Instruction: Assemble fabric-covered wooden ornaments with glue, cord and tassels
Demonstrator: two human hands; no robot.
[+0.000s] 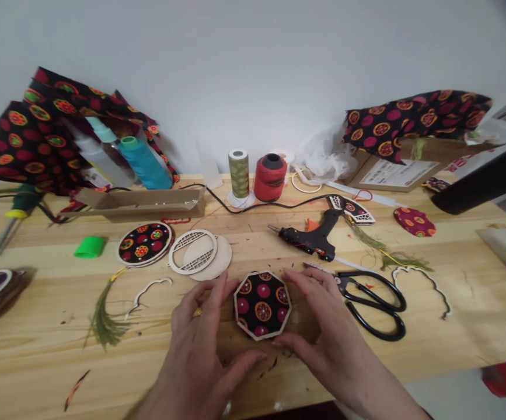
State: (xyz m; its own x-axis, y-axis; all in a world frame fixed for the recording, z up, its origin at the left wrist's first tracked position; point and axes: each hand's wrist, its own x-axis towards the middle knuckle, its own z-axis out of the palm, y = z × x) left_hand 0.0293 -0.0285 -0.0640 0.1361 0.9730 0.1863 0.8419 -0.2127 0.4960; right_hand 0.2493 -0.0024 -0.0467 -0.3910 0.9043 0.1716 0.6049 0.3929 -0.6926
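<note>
While the left hand (196,350) and right hand (323,318) curve around it from either side, an eight-sided fabric-covered piece (262,305) lies flat on the pale wooden surface (51,373), near the middle and toward the near edge. Black cloth with red and orange roundels covers its face, and a pale rim shows around it. Both grips are spread wide, with the fingertips (225,280) at or just beside its edges; whether they press on it cannot be told. It looks light and stiff, probably a thin wooden form under cloth, so it should lift easily, though the cloth may slip; the rim seems the best place to take hold, between thumb and fingers. Just past the right hand lie black-handled scissors (373,306), with a hot glue gun (309,236) farther off. Left of the hands are a curled white cut strip (147,291) and a green feathery tassel (104,321). Farther left and away lie a wooden lattice ring (192,252), a plain wooden disc (213,259) and a round fabric-covered disc (144,244). A red thread spool (271,178) stands toward the far edge.
</note>
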